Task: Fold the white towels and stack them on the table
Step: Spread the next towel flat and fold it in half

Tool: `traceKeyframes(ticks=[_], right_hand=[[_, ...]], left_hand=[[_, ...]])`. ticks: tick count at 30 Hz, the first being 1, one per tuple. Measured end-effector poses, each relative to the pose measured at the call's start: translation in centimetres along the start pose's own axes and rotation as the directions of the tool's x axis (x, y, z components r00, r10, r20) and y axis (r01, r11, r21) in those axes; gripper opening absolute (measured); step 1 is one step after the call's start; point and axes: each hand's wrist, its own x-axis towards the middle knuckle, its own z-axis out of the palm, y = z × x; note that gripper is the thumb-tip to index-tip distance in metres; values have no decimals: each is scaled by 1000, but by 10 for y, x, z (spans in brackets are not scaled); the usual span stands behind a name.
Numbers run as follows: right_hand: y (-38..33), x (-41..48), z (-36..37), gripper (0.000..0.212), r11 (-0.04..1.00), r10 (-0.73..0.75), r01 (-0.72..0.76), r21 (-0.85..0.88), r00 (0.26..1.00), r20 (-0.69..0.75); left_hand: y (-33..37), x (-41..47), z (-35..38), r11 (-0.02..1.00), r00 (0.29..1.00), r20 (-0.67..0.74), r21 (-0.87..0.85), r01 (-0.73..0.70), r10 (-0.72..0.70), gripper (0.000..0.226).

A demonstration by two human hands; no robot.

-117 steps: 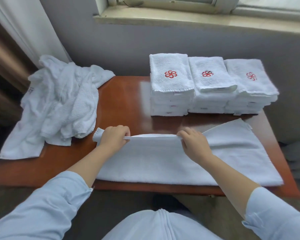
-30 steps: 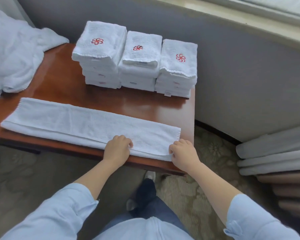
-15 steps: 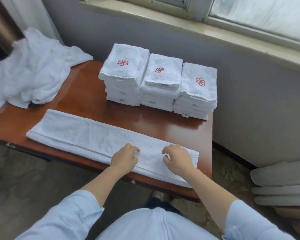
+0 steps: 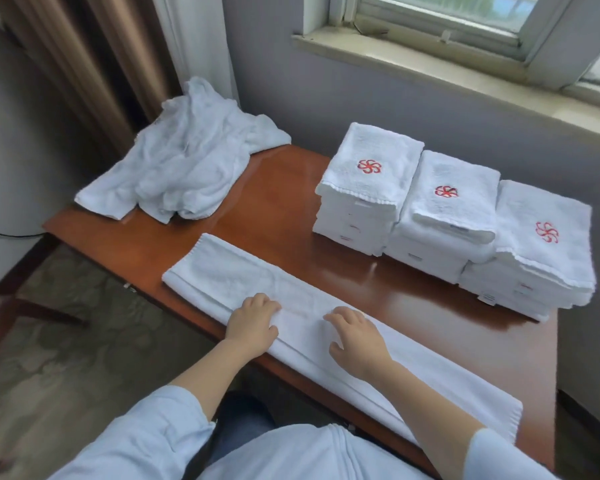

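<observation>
A white towel (image 4: 229, 275), folded into a long narrow strip, lies along the near edge of the brown table (image 4: 284, 209). My left hand (image 4: 253, 322) rests palm down on the strip near its middle. My right hand (image 4: 357, 337) lies just to the right of it, fingers spread on the cloth. Three stacks of folded white towels with red flower logos (image 4: 368, 188) (image 4: 447, 213) (image 4: 541, 244) stand side by side at the back right. A crumpled heap of unfolded white towels (image 4: 187, 157) lies on the table's far left end.
A grey wall and a window sill (image 4: 430, 60) run behind the table. Brown and white curtains (image 4: 118, 53) hang at the back left. Patterned carpet (image 4: 59, 358) covers the floor to the left of the table.
Both hands slid leftward along the strip from its right end toward the middle, and now lie flatter on it. The camera view swung left, bringing the heap and curtains into sight.
</observation>
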Motion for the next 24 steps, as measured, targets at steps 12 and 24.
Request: traceKeyframes(ticks=[12, 24], right_hand=[[-144, 119, 50, 57, 951, 309, -309, 9, 947, -88], [-194, 148, 82, 69, 870, 478, -476, 130, 878, 18]], left_hand=[[-184, 90, -70, 962, 975, 38, 162, -220, 217, 54], [-224, 135, -95, 978, 976, 213, -185, 93, -53, 57]])
